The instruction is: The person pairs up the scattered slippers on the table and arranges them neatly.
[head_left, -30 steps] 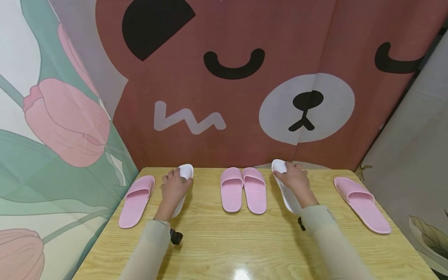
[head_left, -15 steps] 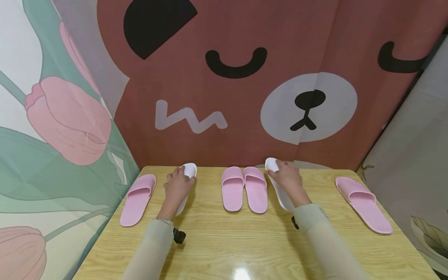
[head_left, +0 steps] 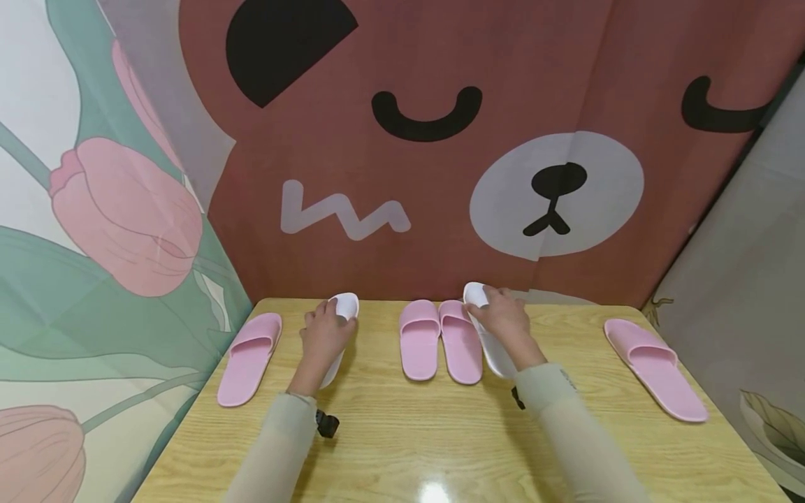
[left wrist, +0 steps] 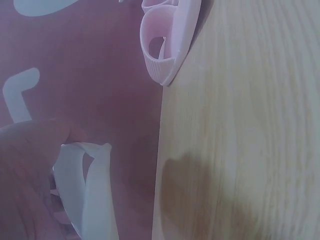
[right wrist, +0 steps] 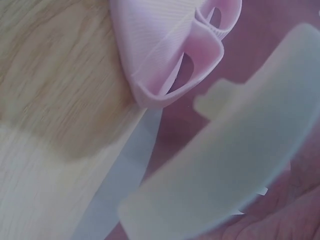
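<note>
In the head view my left hand grips a white slipper by its strap end, thumb on the right side. My right hand holds the other white slipper the same way, close beside the right one of two pink slippers standing together mid-table and overlapping its edge in this view. Both white slippers appear lifted off the tabletop; the left wrist view has a gap between its white slipper and the wood. The right wrist view shows the white slipper's sole near the pink pair.
One pink slipper lies at the left edge of the wooden table, another pink slipper at the right edge. Behind the table hangs a bear-print curtain; a tulip-print curtain borders the left side.
My right hand has carried its white slipper left, up to the pink pair. The left hand has shifted slightly right with its white slipper. The pink slippers stay put.
</note>
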`<state>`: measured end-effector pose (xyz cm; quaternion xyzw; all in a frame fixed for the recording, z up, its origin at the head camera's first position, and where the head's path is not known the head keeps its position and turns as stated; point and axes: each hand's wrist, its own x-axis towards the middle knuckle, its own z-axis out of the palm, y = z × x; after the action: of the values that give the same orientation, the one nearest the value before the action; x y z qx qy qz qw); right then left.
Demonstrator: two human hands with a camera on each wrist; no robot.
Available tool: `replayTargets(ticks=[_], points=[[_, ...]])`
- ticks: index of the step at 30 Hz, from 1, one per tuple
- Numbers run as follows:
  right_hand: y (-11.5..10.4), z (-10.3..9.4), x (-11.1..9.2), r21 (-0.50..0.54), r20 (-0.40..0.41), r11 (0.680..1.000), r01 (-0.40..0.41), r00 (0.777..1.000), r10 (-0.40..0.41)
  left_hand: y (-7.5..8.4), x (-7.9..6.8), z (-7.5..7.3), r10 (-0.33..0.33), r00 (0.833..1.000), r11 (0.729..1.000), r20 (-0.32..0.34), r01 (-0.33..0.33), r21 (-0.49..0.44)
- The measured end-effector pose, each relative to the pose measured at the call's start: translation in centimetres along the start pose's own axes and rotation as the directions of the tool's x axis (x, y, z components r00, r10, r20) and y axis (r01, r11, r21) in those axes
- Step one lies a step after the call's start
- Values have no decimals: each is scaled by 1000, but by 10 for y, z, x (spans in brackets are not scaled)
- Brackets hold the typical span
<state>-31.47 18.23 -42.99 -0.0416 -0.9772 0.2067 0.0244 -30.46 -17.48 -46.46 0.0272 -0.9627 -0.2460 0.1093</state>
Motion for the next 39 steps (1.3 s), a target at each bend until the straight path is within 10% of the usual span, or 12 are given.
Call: replayTargets(ticks=[39], points=[[-60,13,-4,52,-10,997,60,998,-59,0,2,-2,-32,999,999,-7,32,-11]])
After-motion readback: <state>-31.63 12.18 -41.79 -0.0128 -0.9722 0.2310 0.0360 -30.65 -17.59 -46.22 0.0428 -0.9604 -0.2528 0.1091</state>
